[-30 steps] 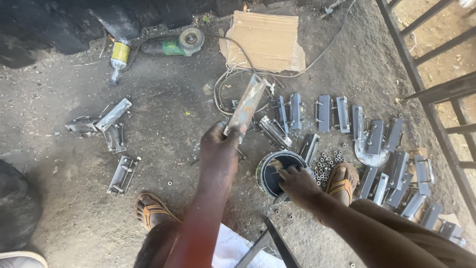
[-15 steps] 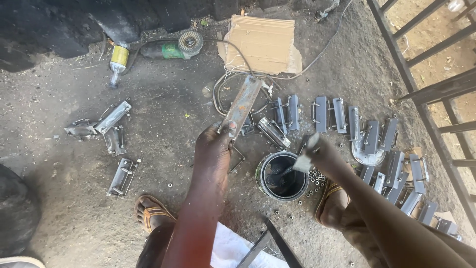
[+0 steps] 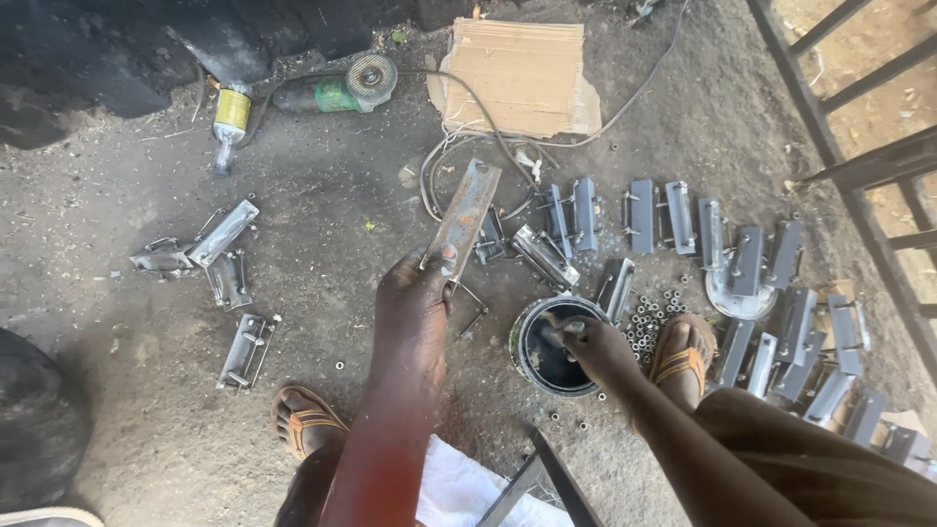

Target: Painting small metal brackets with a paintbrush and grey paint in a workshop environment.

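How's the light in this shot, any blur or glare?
Head view: even shade over the floor, harsh sun beyond the railing at upper right; left hand with metal bar sharp, right hand over the can slightly soft; no real glare.

Left hand [image 3: 415, 303] raised, right hand [image 3: 593, 348] lowered.

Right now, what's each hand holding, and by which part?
Left hand grips a flat metal bar by its lower end. Right hand holds a small tool, probably a brush, by its handle over the dark paint can; the tip is hidden.
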